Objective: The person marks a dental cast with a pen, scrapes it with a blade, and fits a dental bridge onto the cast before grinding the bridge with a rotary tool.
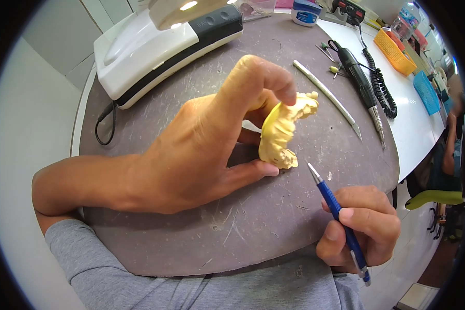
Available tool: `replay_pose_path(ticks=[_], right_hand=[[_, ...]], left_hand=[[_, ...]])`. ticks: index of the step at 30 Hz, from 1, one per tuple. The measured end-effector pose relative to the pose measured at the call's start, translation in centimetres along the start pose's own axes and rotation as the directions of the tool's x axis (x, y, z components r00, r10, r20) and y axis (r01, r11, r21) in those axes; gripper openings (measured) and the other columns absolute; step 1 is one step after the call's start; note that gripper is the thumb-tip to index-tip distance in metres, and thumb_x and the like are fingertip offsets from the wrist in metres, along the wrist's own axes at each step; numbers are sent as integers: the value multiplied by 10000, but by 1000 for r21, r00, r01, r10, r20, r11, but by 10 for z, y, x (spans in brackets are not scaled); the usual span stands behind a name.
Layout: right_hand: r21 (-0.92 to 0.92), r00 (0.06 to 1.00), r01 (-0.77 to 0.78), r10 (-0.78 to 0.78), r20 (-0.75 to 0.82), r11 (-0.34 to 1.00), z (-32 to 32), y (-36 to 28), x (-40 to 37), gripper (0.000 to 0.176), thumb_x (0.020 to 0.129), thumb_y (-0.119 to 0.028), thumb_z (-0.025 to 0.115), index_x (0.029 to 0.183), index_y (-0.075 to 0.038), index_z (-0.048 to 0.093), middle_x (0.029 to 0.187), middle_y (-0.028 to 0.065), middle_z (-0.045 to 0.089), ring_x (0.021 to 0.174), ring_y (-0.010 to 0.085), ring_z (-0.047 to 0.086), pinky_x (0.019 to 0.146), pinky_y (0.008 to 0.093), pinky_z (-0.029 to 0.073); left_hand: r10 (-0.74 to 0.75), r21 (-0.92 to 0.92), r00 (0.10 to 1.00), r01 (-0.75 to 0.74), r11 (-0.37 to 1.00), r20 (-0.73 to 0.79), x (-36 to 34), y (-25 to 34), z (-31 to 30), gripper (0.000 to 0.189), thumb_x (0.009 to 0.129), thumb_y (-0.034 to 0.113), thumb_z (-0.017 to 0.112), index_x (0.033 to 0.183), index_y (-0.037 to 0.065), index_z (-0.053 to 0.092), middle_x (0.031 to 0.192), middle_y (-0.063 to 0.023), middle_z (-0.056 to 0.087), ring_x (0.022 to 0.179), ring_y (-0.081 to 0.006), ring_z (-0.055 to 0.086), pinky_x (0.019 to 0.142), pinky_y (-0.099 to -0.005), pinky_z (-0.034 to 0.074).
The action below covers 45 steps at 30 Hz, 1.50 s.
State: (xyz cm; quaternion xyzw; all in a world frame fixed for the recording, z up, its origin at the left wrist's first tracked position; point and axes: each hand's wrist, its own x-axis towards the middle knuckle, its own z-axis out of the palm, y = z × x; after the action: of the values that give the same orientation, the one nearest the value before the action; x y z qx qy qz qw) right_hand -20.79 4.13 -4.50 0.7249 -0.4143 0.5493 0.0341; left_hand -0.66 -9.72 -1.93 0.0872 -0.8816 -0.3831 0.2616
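Observation:
My left hand [206, 134] grips a yellow dental cast [280, 132] between thumb and fingers, above the brown work surface. The cast is curved like a dental arch, and its row of teeth faces right. Some of my left fingers are hidden behind it. In my right hand [364, 222] is a blue mechanical pencil [341, 217], held in a writing grip. Its metal tip points up and left toward the cast's lower end, with a small gap between them.
A white-and-black device [165, 51] stands at the back left. Right of the cast lie a craft knife [328, 98] and a dental handpiece [359, 77] with a coiled cord. Small burs [334, 70], a blue jar [305, 13] and an orange basket [394, 51] are farther back. Another person [451, 139] sits at far right.

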Motion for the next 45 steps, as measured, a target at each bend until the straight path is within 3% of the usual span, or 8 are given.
replay_pose_path(ticks=[2,4,10,13,45], right_hand=[[-37,1000,26,-26,-7,999,-1,0,-1,304,700,-11,786,950,-57,620,706,97,666,563,203,664,480,282,544],[-107,996,15,-6,85,994,-2,-3,-1,303,723,-37,799,963,-56,616,729,99,672,589,208,673,495,286,551],[-98,994,-54,63,95,994,4,-7,0,294,692,-36,803,921,-56,620,696,94,680,567,207,680,483,277,527],[-82,997,-14,20,73,997,9,-5,-1,279,675,-29,795,896,-58,626,675,84,682,546,195,674,452,262,491],[-117,999,-22,26,36,993,13,-3,0,255,653,-12,777,863,-46,638,688,91,690,543,194,672,444,270,484]], left_hand=[[-65,3,996,65,998,-66,0,0,1,677,810,-84,755,1286,63,297,1153,-109,548,1047,-190,661,951,-332,568],[-78,20,995,80,997,-69,-3,3,-1,677,808,-80,761,1285,62,300,1155,-111,542,1057,-187,658,944,-330,570],[-125,9,990,125,992,-64,-12,1,-7,672,788,-47,801,1243,48,316,1126,-105,518,1068,-192,662,931,-317,586],[57,240,994,-33,970,-94,-11,2,-6,667,744,15,862,1156,44,338,1076,-93,512,981,-201,708,825,-310,630],[-4,202,990,33,979,-138,-8,7,-5,660,722,38,887,1106,49,351,984,-77,558,942,-167,711,798,-302,639]])
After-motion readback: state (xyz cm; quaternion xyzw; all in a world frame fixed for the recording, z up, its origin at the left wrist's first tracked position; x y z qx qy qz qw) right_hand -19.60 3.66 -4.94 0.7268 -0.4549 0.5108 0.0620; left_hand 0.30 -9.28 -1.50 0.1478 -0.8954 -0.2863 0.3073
